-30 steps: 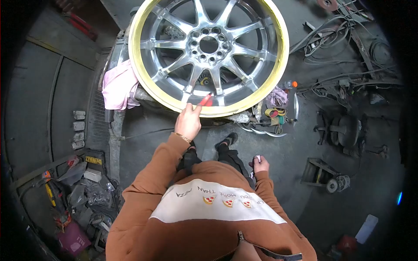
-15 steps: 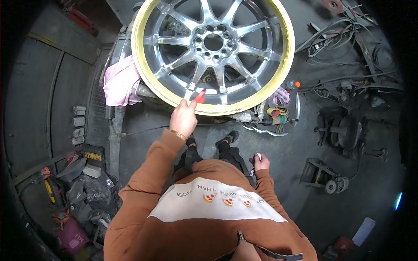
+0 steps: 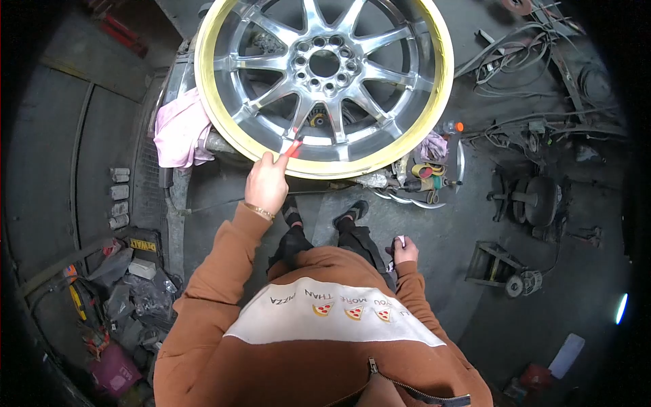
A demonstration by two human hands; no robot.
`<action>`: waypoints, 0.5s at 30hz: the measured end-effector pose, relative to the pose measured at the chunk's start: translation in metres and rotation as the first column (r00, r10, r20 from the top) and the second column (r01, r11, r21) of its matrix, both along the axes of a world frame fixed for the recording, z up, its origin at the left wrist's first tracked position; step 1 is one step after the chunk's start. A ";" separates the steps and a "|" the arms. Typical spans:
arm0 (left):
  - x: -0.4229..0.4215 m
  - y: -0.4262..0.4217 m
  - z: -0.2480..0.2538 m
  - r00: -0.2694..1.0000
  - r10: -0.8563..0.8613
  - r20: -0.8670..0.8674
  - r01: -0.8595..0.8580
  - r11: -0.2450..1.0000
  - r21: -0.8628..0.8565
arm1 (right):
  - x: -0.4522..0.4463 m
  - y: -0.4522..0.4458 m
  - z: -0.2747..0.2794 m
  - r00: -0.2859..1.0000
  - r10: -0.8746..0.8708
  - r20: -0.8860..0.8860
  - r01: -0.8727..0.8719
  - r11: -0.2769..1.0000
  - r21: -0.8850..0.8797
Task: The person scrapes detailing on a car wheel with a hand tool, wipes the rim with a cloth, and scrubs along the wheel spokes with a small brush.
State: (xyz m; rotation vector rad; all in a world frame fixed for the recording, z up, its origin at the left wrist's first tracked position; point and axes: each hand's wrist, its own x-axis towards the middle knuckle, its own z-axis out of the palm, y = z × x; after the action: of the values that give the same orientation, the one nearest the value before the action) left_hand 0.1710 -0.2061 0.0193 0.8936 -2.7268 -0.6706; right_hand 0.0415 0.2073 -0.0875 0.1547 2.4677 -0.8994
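A polished metal wheel [image 3: 383,73] with several spokes fills the top middle of the view. A yellow band [image 3: 210,81] covers its outer lip. My left hand [image 3: 266,183] reaches to the wheel's near edge, its fingers closed around a small red tool [image 3: 293,148] held over the lip. The tool's tip is too small to make out, and a red reflection shows on the metal just beyond it. Low at my side, my right hand [image 3: 406,251] is closed on a small whitish thing [image 3: 401,240], mostly hidden by the fingers.
A pink cloth [image 3: 182,129] hangs left of the wheel. To its right lie a crumpled cloth [image 3: 434,147], an orange-capped bottle [image 3: 453,127] and a green-ended tool [image 3: 428,183]. Hoses and cables [image 3: 515,61] spread at upper right. A dark stool [image 3: 532,202] and a wheeled metal frame [image 3: 498,264] stand on the right.
My left hand and the red tool have shifted left along the wheel's near lip. The whole view has also moved slightly. My right hand stays at my side, still closed.
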 end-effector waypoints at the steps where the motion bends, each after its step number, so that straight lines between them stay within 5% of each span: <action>1: -0.001 0.002 -0.004 0.999 -0.020 -0.037 0.021 0.999 0.024 | 0.003 -0.005 0.009 0.999 0.031 -0.027 -0.031 1.000 -0.003; 4: -0.016 0.013 -0.019 0.970 -0.003 -0.243 0.042 0.987 0.156 | 0.001 0.002 -0.002 0.980 0.193 -0.045 -0.190 0.980 0.061; 9: -0.009 0.009 -0.021 0.990 0.071 -0.118 -0.059 0.992 0.109 | 0.002 -0.009 0.007 0.999 0.026 0.032 -0.027 0.999 0.036; 11: -0.018 0.022 -0.017 0.990 0.031 -0.137 -0.017 0.995 0.102 | 0.001 0.002 -0.009 0.986 0.149 -0.074 -0.143 0.986 0.085; 15: -0.021 0.029 -0.013 0.992 0.022 -0.128 -0.015 0.998 0.061 | 0.000 -0.009 0.007 0.991 0.133 -0.005 -0.131 0.986 0.105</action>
State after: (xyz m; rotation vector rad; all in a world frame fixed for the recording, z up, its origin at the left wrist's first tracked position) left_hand 0.1498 -0.1775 0.0058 0.8560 -2.5946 -0.7817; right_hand 0.0415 0.1979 -0.0803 0.0212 2.5043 -0.7176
